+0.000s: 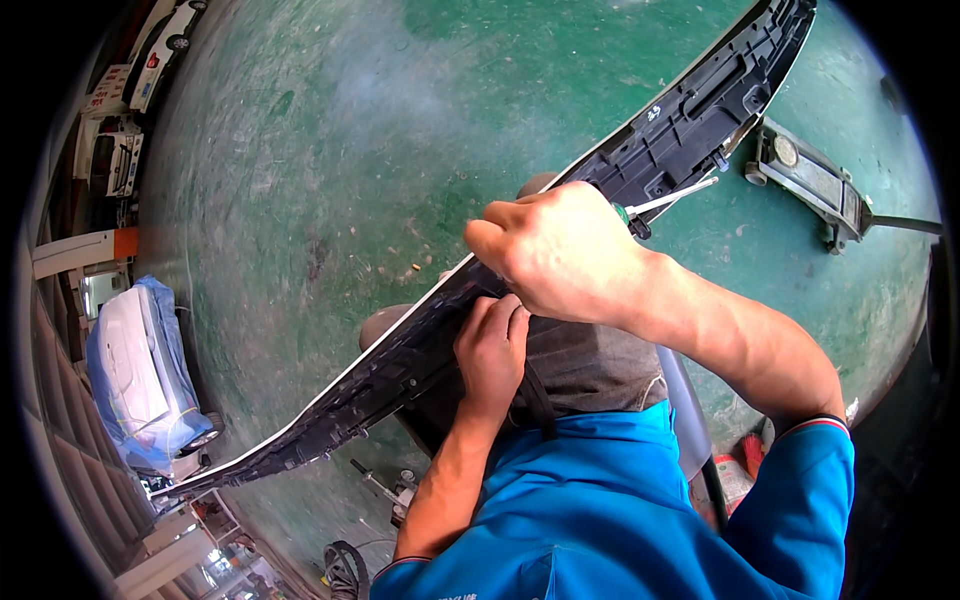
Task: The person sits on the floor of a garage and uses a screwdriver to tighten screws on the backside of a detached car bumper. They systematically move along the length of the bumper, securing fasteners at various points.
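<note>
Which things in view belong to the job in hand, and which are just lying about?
In the job:
- Long black panel, at the left hand
- Green-handled tool, gripped in the right hand

Just about:
- Wheeled jack, right
- Partly covered white car, left

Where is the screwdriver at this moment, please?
In the head view, right of centre, the screwdriver is gripped in the right hand, near the black panel.
</note>
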`<state>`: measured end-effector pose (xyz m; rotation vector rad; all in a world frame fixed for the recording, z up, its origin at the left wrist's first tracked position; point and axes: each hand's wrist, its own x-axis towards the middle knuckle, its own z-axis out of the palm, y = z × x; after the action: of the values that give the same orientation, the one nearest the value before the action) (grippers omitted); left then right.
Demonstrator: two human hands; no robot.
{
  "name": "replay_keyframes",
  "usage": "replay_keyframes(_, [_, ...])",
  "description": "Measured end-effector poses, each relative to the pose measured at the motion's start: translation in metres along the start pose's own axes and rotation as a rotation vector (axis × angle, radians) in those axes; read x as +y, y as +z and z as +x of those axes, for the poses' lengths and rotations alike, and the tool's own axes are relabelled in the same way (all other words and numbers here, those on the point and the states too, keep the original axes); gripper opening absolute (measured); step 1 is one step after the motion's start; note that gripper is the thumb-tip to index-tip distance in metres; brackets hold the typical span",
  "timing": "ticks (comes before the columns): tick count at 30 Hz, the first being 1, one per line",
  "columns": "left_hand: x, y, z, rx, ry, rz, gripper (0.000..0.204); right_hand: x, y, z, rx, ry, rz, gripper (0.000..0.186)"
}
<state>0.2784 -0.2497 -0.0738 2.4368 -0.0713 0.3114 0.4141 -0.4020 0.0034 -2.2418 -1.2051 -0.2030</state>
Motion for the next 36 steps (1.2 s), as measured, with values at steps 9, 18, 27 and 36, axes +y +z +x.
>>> replay_keyframes(9, [-0.0054,-0.0003,-0.0054,0.023,0.027,-0.028,0.021,0.0003,0.0008,0.0009,0.002,0.001,-0.008,0.020])
replay_keyframes(18, [-0.0012,0.0021,-0.0042,0.045,-0.046,-0.074,0.012,0.0001,-0.0031,0.0027,-0.028,-0.009,0.004,0.019])
replay_keyframes(27, [0.0022,0.0036,0.0004,0.074,-0.101,-0.069,0.011,0.0006,-0.0028,0.0025,-0.037,-0.005,0.005,0.018])
replay_keyframes(36, [-0.0017,0.0003,-0.0051,0.039,-0.084,-0.099,0.014,0.0004,-0.0018,0.0021,-0.033,0.000,0.003,0.018])
